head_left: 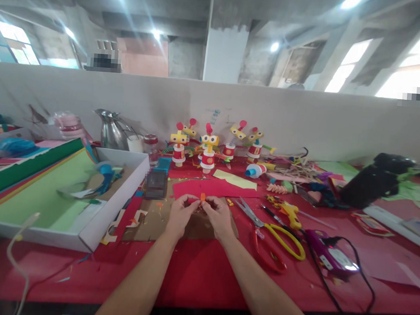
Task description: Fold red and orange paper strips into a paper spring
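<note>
Both of my hands meet over a brown cardboard sheet (151, 228) in the middle of the table. My left hand (182, 213) and my right hand (218, 218) are closed, thumbs and fingers pinching a small orange paper piece (203, 197) between them. Its lower part is hidden by my fingertips. Just beyond lies a sheet of red paper (189, 188), with a pale yellow paper strip (235, 179) behind it. To the right of my right hand are scissors (259, 222) with one yellow and one red handle, lying open.
Several paper-cup figures (208, 160) stand at the back. On the left is a white box (114, 218) holding coloured paper and a tape dispenser (105, 176). A yellow glue gun (291, 215), a pen (274, 215), a purple power device (333, 252) with a black cable and a glue bottle (255, 170) lie rightward.
</note>
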`<state>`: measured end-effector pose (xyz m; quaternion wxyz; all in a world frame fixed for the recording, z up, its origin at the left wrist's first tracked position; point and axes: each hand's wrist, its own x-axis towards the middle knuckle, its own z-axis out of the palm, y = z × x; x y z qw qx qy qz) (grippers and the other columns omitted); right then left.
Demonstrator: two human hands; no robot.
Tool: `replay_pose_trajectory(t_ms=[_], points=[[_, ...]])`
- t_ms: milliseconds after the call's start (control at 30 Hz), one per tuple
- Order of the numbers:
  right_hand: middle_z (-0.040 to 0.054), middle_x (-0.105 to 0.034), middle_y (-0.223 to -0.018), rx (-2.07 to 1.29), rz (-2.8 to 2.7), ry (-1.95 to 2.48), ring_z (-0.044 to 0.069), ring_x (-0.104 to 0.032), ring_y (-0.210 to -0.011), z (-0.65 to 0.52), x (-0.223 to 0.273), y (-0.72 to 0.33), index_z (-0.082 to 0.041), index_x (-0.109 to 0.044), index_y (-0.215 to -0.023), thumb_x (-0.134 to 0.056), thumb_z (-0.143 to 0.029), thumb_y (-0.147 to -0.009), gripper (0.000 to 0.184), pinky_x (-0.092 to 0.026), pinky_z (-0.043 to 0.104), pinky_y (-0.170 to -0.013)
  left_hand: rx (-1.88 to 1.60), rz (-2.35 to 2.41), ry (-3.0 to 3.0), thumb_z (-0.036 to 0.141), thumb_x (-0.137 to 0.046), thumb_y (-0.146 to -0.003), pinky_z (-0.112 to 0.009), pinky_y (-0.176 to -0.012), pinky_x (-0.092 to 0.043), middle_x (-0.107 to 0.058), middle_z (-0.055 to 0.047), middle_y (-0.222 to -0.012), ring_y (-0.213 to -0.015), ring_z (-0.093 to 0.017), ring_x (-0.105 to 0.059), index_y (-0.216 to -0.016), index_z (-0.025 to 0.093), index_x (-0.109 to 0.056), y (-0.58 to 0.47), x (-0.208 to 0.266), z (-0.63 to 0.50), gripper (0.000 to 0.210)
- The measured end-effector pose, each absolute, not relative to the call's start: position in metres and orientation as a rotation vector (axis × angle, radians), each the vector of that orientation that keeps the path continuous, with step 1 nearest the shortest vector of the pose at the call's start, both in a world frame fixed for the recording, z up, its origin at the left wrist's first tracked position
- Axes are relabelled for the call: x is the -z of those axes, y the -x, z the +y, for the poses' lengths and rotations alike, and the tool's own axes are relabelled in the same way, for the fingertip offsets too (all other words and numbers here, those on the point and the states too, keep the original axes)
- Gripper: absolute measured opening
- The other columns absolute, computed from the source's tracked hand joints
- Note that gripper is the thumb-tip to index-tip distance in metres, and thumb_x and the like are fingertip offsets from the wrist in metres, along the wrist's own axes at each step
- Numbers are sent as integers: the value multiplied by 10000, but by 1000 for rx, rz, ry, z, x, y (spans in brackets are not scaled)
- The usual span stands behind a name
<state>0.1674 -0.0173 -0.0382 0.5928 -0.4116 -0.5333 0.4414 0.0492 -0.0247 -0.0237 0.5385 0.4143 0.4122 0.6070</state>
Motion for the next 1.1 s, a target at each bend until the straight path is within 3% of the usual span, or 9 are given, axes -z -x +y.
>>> replay_pose_trajectory(t_ms=[267,533,700,867,1100], points=[[-9,-616,-682,-1146,-1199,915,139,-564,-591,-19,38,-165,-195,-612,-759,-681,-424,-666,257,-468,257,-576,-1438,1033,-1035,286,-727,-592,-222,-556,-403,-613,5,-601,-547,-108,-538,-736,154,-632,-47,25,-23,217],[-27,-605,-606,-1205,-1084,889,119,-526,-527,-15,34,-169,-190,-632,-729,-699,-381,-637,223,-417,246,-534,-1319,798,-591,232,-617,-652,-240,-549,-429,-633,-23,-606,-550,-127,-580,-771,164,-622,-42,25,-20,136],[-25,-603,-591,-1241,-1068,893,119,-522,-526,-18,31,-168,-186,-640,-724,-703,-337,-626,191,-397,241,-524,-1323,774,-591,121,-701,-563,-189,-534,-408,-650,-6,-630,-556,-90,-576,-804,170,-641,-45,31,-19,253],[-19,-614,-643,-1238,-1082,892,107,-505,-524,-18,33,-167,-183,-659,-756,-698,-324,-637,189,-394,240,-533,-1378,772,-646,180,-786,-473,-229,-568,-431,-653,-9,-609,-595,-129,-605,-666,155,-624,-48,31,-20,253],[-20,-604,-612,-1228,-1080,870,115,-508,-533,-19,33,-165,-182,-656,-749,-711,-339,-630,205,-395,240,-532,-1377,715,-658,191,-805,-447,-271,-636,-468,-659,-17,-610,-650,-161,-626,-683,148,-652,-50,27,-22,284]])
